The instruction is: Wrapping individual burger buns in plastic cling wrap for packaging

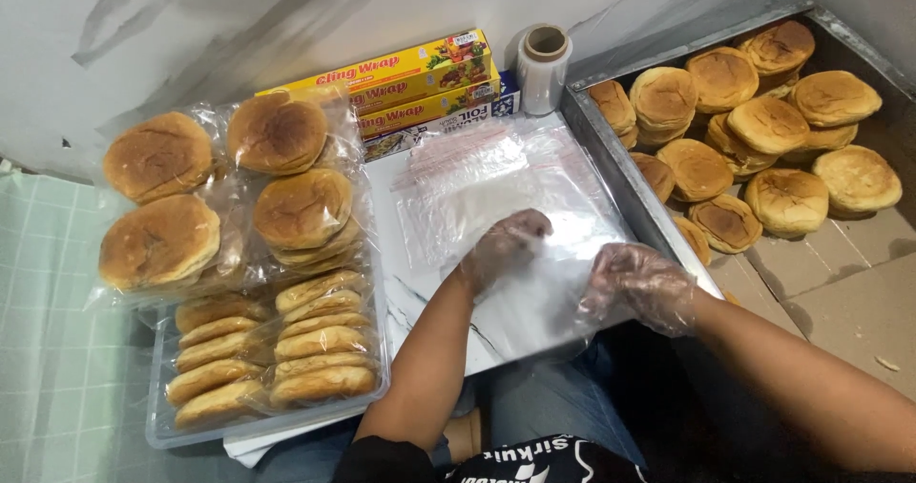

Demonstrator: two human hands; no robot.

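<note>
A: Head view. Left hand (503, 246), thin clear glove, fingers curled and pinching the top edge of a clear plastic bag (534, 297). Right hand (641, 284), also gloved, fingers bent and closed on the same bag's right edge.

B: Where does the bag lie?

A: On the white board (410, 283) over the person's lap, just below a stack of flat zip bags (477, 182).

B: Surroundings?

A: Bagged buns (234, 192) piled left, more packed buns on edge in a clear tray (162, 430). Wrap boxes (410, 87) and a film roll (542, 66) against the wall. Loose buns (754, 125) heaped in a metal bin (620, 173) right, well apart from both hands.
</note>
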